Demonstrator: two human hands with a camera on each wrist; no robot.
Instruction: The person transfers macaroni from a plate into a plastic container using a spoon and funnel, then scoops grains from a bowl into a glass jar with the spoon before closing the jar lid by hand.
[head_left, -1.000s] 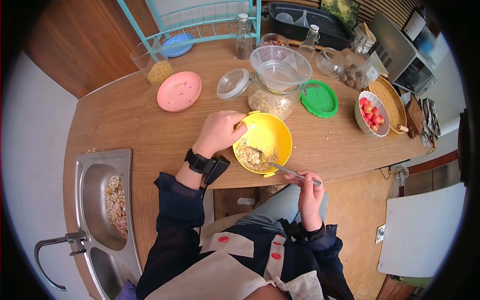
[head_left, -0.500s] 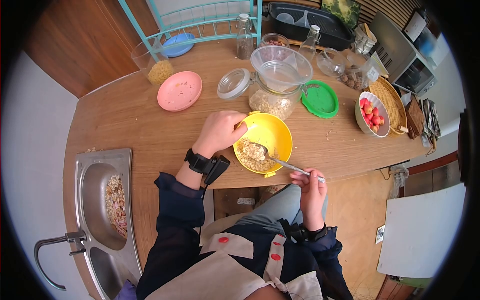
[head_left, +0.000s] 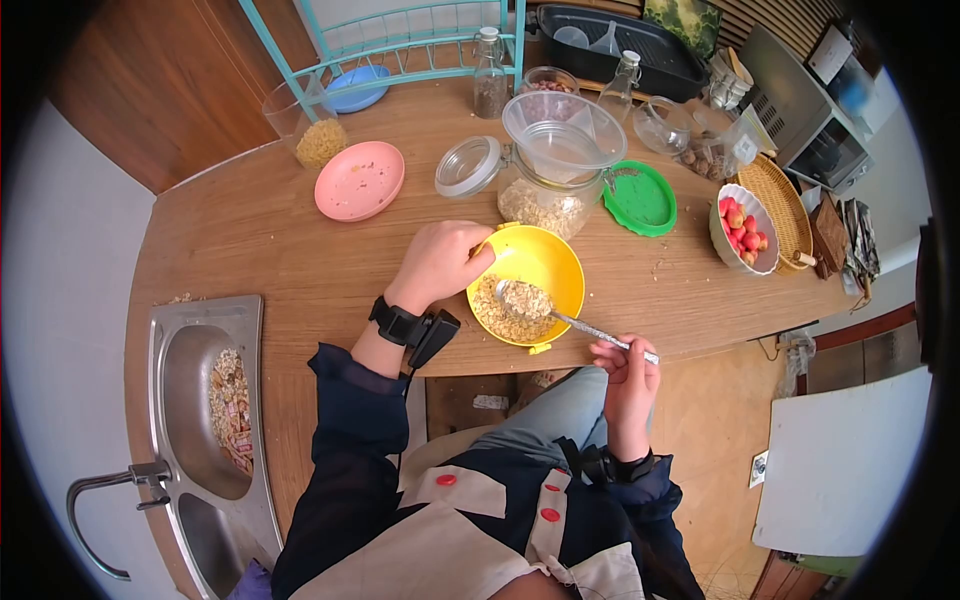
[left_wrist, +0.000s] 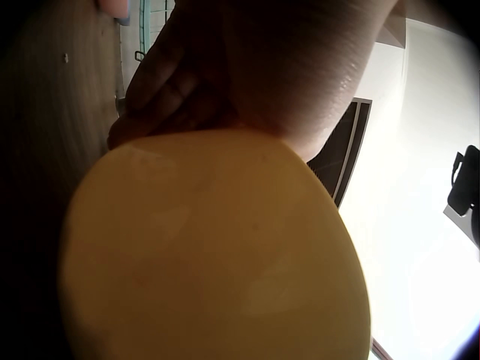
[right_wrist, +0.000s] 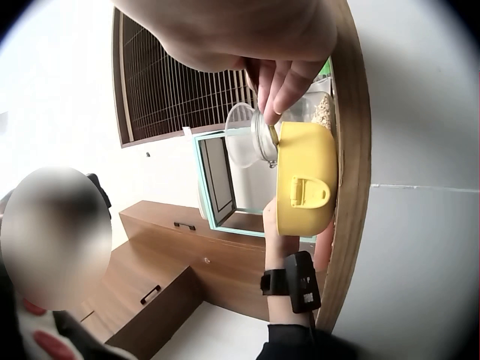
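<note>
A yellow bowl [head_left: 548, 262] with side clips stands near the table's front edge, rolled oats [head_left: 492, 318] spread over its bottom. My left hand [head_left: 438, 262] grips the bowl's left rim; its outer wall [left_wrist: 217, 247] fills much of the left wrist view, with my curled fingers [left_wrist: 161, 97] beside it. Between thumb and fingers, my right hand [head_left: 630, 392] pinches the end of a metal spoon [head_left: 600, 333]. The spoon's head carries a heap of oats [head_left: 526, 298] inside the bowl. From the right wrist view, the bowl's side hides the spoon's head.
Behind the bowl stands a glass jar [head_left: 540, 205] of oats with a clear plastic container [head_left: 562, 135] on top. A pink plate [head_left: 358, 183], a green lid [head_left: 640, 200] and a bowl of red fruit [head_left: 745, 232] lie around. At left is a steel sink [head_left: 190, 400].
The spoon has come up out of the oats and now bears a heap. My right hand has shifted slightly right; my left hand stays on the bowl.
</note>
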